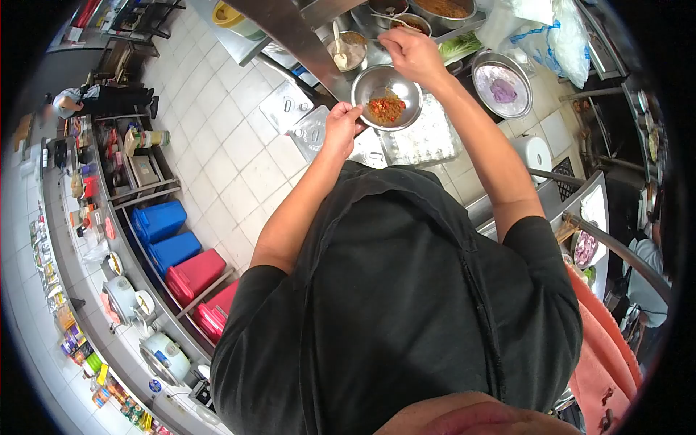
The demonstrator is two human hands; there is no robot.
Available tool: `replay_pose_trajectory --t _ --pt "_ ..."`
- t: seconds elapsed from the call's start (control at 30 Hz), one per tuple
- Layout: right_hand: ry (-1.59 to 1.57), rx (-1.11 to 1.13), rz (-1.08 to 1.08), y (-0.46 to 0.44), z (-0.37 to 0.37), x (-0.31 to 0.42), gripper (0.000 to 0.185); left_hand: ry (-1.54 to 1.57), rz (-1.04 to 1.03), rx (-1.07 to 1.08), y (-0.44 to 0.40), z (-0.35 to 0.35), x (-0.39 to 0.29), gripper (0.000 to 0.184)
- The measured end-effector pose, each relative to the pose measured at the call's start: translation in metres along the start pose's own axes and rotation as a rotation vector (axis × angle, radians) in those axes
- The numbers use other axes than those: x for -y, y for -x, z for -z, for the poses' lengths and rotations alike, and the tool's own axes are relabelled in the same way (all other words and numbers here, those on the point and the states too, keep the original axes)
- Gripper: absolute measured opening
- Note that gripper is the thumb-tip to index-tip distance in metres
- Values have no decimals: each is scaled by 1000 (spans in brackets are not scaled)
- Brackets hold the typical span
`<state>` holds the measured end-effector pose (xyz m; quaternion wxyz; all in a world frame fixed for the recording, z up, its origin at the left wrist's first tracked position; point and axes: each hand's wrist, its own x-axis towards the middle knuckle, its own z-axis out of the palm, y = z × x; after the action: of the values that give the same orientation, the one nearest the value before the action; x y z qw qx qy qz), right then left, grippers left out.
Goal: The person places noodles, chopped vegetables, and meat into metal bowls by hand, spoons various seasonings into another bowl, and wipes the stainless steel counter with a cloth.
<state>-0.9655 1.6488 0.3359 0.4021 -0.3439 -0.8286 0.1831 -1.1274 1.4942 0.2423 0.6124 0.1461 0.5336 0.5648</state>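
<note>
My left hand [341,130] grips the rim of a shiny metal bowl [406,80] at its left side, thumb on the edge. Inside the bowl lies a chopped red and brown mixture [387,109]. Over the far right rim of the bowl is my right hand [415,56], its fingers pinched together; what they hold, if anything, does not show clearly. Just beyond those fingertips stands a metal container [424,22] with dark red contents and a spoon. To the left, a container of pale paste [354,54] has a light-handled spoon in it.
A metal basin with purple stuff [505,88] stands right of my forearm. Green leaves [460,47] and plastic bags [562,43] lie behind it. Under the bowl is a clear-wrapped tray [424,138]. Blue bins [159,221] and red bins [196,275] line the left. Another person [101,98] is far left.
</note>
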Motion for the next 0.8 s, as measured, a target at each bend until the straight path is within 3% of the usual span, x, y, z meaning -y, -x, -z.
replay_pose_trajectory --t 0.17,0.27,0.37,0.4,0.5,0.73,0.8 --pt "182 180 7 -6 -21 -2 17 35 -23 -33 6 4 0 22" --pt "-73 59 -191 3 -34 -22 20 28 -27 -17 9 8 0 23" --pt "-230 -35 -522 7 -34 -27 21 51 -33 -14 8 11 2 23" --pt "-443 -54 -678 9 -32 -27 21 47 -30 -15 7 11 3 23" --pt "-777 -131 -880 13 -25 -31 18 39 -20 -21 8 10 1 22" --pt "-974 -300 -861 31 24 -18 17 39 -4 -2 -1 4 0 18" --pt "-840 -275 -812 43 48 -4 16 56 3 -1 0 0 -2 17"
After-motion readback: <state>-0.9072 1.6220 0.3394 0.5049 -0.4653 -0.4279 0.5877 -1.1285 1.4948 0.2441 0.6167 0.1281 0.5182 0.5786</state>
